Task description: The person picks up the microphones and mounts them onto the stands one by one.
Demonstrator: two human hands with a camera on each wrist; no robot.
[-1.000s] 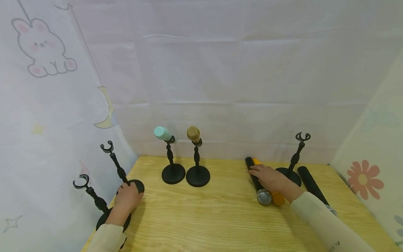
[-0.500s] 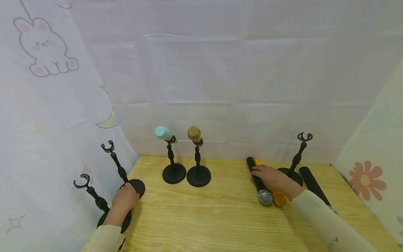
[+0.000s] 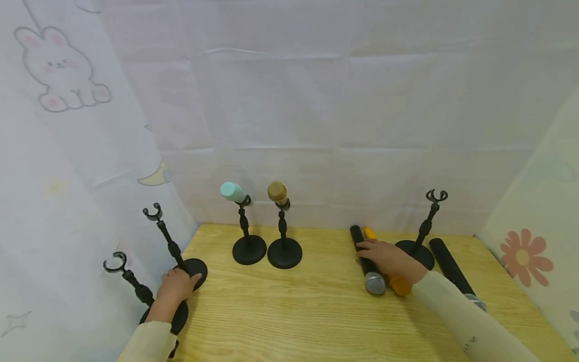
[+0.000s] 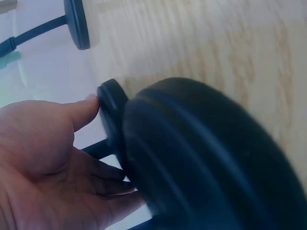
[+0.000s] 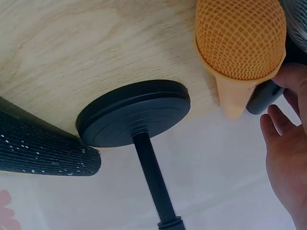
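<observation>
At the left edge, my left hand (image 3: 174, 287) grips the round base of a black microphone stand (image 3: 197, 270). In the left wrist view its thumb is on the rim of that base (image 4: 111, 103), with the fingers curled under its stem side. A nearer black stand (image 3: 143, 294) is beside that wrist; its base (image 4: 206, 148) fills the foreground there. On the right, my right hand (image 3: 386, 257) holds the handle of a black microphone (image 3: 357, 235) with a silver mesh head, lying on the table. An orange microphone (image 5: 240, 43) lies alongside, partly under the hand.
A teal microphone (image 3: 232, 192) and a gold microphone (image 3: 277, 192) sit in two stands at the back. Behind my right wrist is a stand with a bare clip (image 3: 425, 226), and another black microphone (image 3: 450, 264) lies beside it. Patterned cloth (image 3: 280, 100) encloses the wooden table (image 3: 289, 317).
My left hand has shifted slightly left and toward me on the stand's base. The black microphone's silver head has swung a little left, away from the orange one, under my right hand.
</observation>
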